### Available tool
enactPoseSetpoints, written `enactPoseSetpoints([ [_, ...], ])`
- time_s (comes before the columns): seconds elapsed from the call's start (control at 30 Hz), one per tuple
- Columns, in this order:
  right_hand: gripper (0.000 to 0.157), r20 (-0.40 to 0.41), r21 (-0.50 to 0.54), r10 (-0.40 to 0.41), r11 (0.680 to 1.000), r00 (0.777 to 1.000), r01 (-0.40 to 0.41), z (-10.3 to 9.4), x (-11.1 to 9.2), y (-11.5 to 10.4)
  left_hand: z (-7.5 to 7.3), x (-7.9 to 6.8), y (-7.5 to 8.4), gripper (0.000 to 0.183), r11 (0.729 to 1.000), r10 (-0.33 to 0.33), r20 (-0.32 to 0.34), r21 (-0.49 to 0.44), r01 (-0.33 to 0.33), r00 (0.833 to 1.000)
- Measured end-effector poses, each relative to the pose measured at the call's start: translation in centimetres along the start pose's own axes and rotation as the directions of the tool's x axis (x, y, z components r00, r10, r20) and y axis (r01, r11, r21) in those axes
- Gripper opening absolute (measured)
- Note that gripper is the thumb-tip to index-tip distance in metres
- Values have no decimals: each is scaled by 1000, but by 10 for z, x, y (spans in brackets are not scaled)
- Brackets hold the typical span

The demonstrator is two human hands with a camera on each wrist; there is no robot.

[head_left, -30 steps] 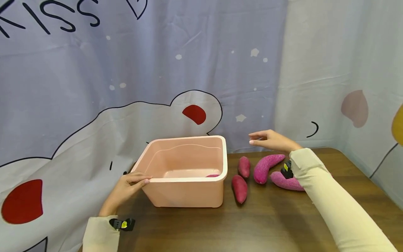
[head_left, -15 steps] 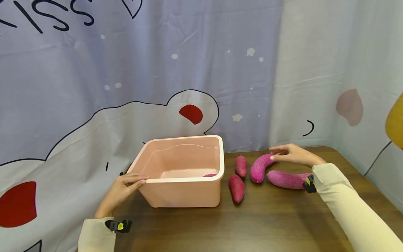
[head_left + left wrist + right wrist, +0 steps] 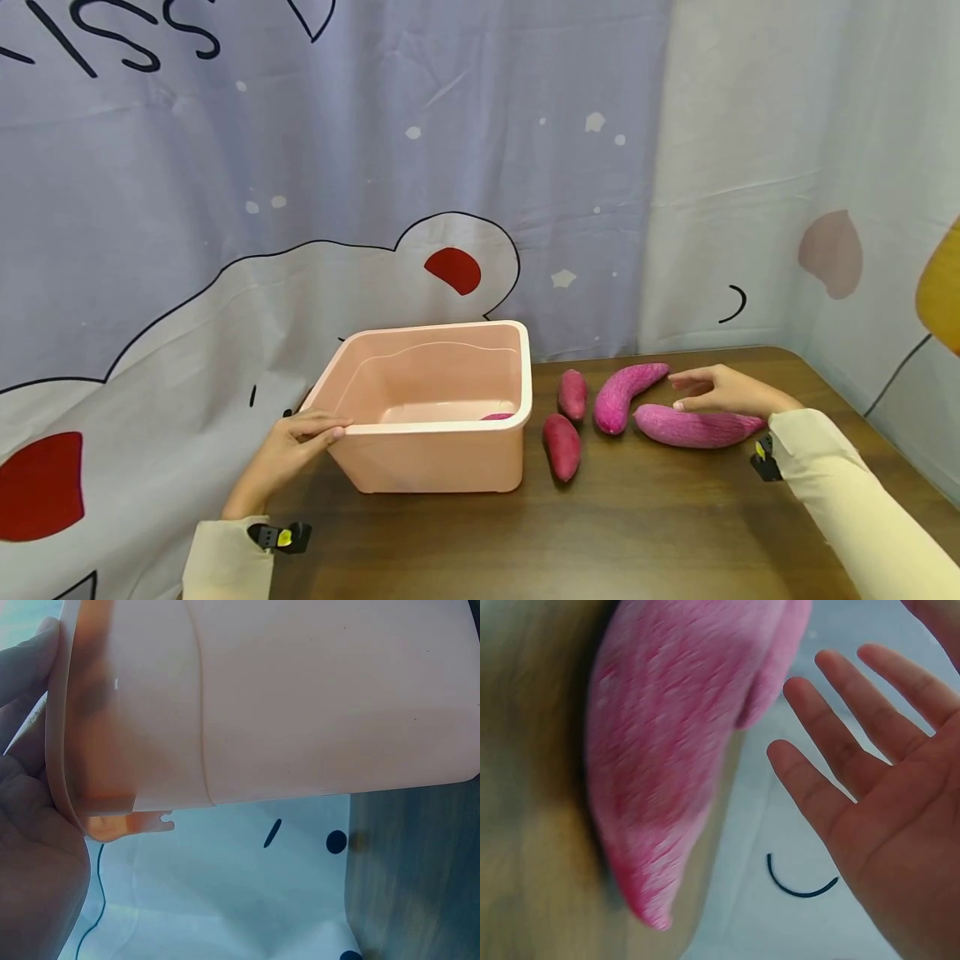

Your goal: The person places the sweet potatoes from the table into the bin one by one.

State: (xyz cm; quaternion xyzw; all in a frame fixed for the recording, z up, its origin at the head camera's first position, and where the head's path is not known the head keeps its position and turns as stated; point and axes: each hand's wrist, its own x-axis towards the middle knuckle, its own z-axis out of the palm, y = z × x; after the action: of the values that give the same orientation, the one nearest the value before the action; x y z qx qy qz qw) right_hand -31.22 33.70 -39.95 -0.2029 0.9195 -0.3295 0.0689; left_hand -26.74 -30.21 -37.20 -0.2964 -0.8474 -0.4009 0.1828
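My left hand point(image 3: 288, 454) holds the near left corner of a pale pink plastic tub point(image 3: 442, 458), its fingers at the rim. The left wrist view shows that hand point(image 3: 34, 817) against the tub's rim point(image 3: 64, 742). My right hand point(image 3: 731, 392) hovers, fingers apart, just over a long pink-purple vegetable point(image 3: 693, 427) lying on the table. In the right wrist view the palm and spread fingers of the right hand point(image 3: 900, 795) face that streaked vegetable point(image 3: 660, 742), without touching it. A curved pink-purple vegetable point(image 3: 622, 396) lies left of it.
Two small dark red sweet potatoes point(image 3: 572, 396) point(image 3: 562, 447) lie between the tub and the curved vegetable. Part of a purple thing point(image 3: 497, 416) shows inside the tub. A printed curtain point(image 3: 570, 192) hangs behind the wooden table point(image 3: 600, 542).
My right hand has moved right and down, from above the curved vegetable to over the long one. The left hand stays on the tub's rim. The head view has shifted slightly.
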Motion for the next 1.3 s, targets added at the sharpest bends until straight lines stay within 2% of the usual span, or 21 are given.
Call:
enactPoseSetpoints([
  [0.1, 60, 43, 22, -12, 1000, 999, 11, 2, -4, 8, 0, -1, 0, 17, 1000, -10, -1, 14, 10, 1000],
  [0.4, 62, 119, -11, -24, 1000, 993, 25, 8, -8, 22, 1, 0, 1, 16, 1000, 4, -14, 20, -4, 1000],
  [0.67, 59, 80, -138, -44, 989, 996, 55, 14, -9, 30, 1, 1, 4, 18, 999, 34, -11, -2, -34, 999],
  [0.9, 60, 106, -105, 2, 994, 994, 9, 18, -10, 34, 2, 1, 2, 19, 1000, 30, -17, -7, -30, 999],
  [1.3, 59, 86, -133, 19, 991, 996, -7, 21, -14, 30, 2, 1, 4, 19, 1000, 31, -19, -1, -31, 999],
])
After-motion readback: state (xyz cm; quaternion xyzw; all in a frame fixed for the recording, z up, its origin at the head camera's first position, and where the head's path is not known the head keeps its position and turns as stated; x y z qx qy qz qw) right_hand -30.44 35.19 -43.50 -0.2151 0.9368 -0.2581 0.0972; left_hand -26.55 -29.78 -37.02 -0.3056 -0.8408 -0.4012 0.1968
